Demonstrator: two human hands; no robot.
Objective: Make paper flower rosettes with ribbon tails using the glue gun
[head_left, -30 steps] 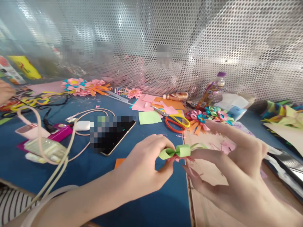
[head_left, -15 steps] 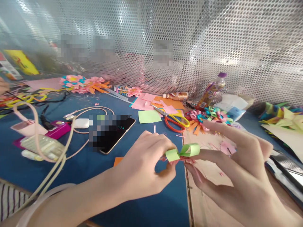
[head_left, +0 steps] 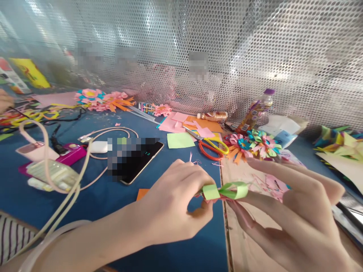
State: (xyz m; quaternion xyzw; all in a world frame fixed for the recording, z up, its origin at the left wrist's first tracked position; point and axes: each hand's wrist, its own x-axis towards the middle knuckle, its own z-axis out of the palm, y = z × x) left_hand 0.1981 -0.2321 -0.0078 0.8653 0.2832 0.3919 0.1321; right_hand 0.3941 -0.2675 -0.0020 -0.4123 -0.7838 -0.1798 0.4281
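Above the bench (head_left: 198, 249), the green paper bow (head_left: 211, 192) is pinched by the left hand (head_left: 177, 202), likely to keep it still, with the half-open right hand (head_left: 306, 219) held at its other end, grip unclear.

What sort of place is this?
Likely a papercraft worktable: paper flowers, scissors and looped green paper held in the left hand suggest it. Whether classroom or workshop, I can't tell.

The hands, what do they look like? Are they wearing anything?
The left hand and right hand are bare; I see no gloves or rings. No sleeve covers the left forearm; a whitish loop crosses it, maybe a bangle or cable.
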